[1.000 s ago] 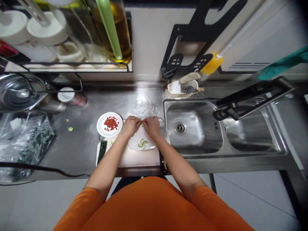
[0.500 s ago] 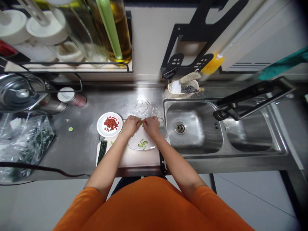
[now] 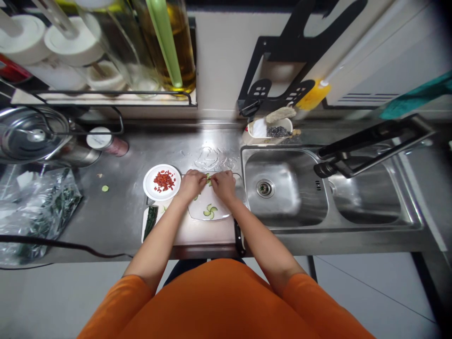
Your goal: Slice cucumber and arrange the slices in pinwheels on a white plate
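A white plate with rounded corners lies on the white cutting board. Cucumber slices form a pinwheel near its front edge, and more lie further back. At the far side, my left hand pinches at thin green cucumber slices from the left. My right hand meets it from the right, fingertips closed on the same small cluster. Both hands partly cover the plate. A piece of dark cucumber rests on the board's left side. Under my right forearm shows a black knife handle.
A round white plate of red bits stands left of my hands. The steel sink with its faucet is at the right. A plastic bag and a pot occupy the left; a bottle rack overhangs the counter.
My right fingertips have shifted slightly at the cucumber slices, leaving a little more green showing. Both hands otherwise stay at the plate's far edge, and the view has moved very slightly.
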Motion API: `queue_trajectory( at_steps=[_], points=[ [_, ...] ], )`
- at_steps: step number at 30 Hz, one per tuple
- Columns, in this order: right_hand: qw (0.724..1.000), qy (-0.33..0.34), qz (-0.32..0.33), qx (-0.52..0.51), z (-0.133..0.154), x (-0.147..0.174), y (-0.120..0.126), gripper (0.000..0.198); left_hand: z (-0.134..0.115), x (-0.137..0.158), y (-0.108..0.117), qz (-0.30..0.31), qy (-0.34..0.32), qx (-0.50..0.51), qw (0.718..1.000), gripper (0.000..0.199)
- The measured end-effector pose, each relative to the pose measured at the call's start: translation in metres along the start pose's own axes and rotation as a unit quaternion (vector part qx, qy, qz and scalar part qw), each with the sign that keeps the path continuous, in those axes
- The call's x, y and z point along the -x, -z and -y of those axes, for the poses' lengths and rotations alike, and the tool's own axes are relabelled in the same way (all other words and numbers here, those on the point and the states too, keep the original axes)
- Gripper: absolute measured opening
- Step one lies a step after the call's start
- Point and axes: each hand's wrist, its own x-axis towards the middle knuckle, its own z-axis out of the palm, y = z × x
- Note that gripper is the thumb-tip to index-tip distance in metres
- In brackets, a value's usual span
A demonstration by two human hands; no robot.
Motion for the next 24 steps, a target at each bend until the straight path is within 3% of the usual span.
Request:
queue_trajectory(
  at_steps=[5,12,15,19,24],
  points=[
    [1.000,0.008,-0.001,-0.005,-0.002,0.000,0.001,0.023,-0.002,0.006,0.006,-0.011,0.010,0.020,1.000,0.025],
    [1.000,0.011,-0.023,-0.009,-0.002,0.004,0.007,0.023,0.002,0.034,0.017,-0.088,0.058,0.059,0.993,0.022],
    [1.000,-0.003,-0.011,-0.006,-0.003,0.007,0.010,0.023,0.017,0.051,0.022,-0.133,0.133,0.052,0.981,0.023],
    [1.000,-0.008,-0.010,-0.010,-0.005,0.010,0.011,0.022,0.042,0.068,0.031,-0.183,0.276,0.003,0.944,0.025],
    [1.000,-0.004,-0.010,-0.007,-0.004,0.013,0.009,0.023,0.055,0.068,0.038,-0.188,0.334,-0.020,0.924,0.026]
  ],
)
